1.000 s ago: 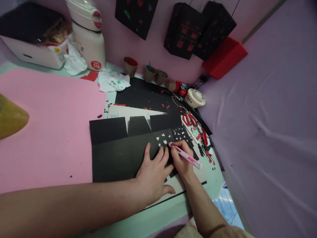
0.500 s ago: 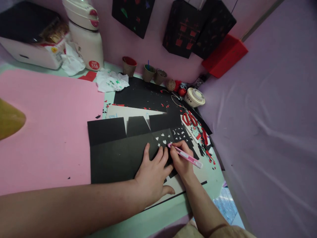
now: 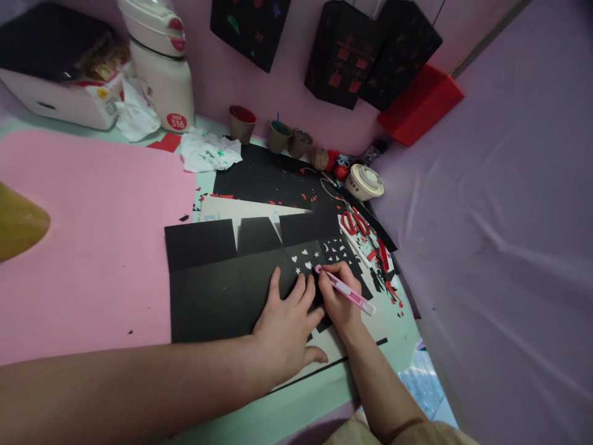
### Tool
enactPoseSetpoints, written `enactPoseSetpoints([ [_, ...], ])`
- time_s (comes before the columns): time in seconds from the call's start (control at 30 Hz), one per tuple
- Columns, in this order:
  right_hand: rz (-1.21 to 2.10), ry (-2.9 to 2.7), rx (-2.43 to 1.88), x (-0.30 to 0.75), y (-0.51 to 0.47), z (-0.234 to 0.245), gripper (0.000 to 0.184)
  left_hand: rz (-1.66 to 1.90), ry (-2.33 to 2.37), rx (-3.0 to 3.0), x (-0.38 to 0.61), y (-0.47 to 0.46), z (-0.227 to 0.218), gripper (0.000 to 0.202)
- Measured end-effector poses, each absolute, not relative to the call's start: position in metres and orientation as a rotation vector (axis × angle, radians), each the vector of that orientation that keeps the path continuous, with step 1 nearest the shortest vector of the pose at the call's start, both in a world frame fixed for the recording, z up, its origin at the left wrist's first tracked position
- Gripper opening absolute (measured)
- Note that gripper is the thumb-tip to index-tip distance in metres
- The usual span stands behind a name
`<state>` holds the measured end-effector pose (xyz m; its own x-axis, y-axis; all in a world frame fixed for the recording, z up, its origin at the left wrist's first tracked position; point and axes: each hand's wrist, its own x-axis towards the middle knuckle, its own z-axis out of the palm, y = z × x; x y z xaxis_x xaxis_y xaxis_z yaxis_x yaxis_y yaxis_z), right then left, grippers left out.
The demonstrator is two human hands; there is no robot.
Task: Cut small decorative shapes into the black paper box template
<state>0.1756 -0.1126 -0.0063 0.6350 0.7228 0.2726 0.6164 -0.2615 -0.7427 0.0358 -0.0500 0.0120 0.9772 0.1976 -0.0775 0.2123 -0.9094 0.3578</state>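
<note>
A creased sheet of black card [image 3: 208, 303] with flaps along its far edge lies in front of me. Small hearts, stars, a moon and triangles are cut through its right part, showing white. My left hand [image 3: 290, 321] lies flat on the card, fingers spread, just left of the cutouts. In my right hand [image 3: 340, 300] is a pink craft knife [image 3: 349, 292], gripped like a pen. Its tip is down at the card beside a heart cutout, close to my left fingertips; the blade itself is too small to make out. A pale board [image 3: 324, 349] shows under the card.
Red-handled scissors [image 3: 356, 222] and paper scraps lie to the right. Small pots [image 3: 278, 136], twine [image 3: 319, 159] and a lidded tub [image 3: 365, 181] line the back. A pink sheet [image 3: 92, 247] covers the left. Black lanterns [image 3: 340, 55] hang above; a white bottle [image 3: 162, 80] stands back left.
The craft knife has tilted very slightly in my right hand, its tip staying near the same heart cutout. My left hand stays in place on the card.
</note>
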Motion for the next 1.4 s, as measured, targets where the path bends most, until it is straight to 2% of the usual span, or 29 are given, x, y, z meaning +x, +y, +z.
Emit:
enactPoseSetpoints([
  [1.4,0.233,-1.016,-1.954,0.1784,-0.113,-0.0059,0.01,-0.057,0.3,2.757,0.036,-0.0502,0.0088,0.074],
])
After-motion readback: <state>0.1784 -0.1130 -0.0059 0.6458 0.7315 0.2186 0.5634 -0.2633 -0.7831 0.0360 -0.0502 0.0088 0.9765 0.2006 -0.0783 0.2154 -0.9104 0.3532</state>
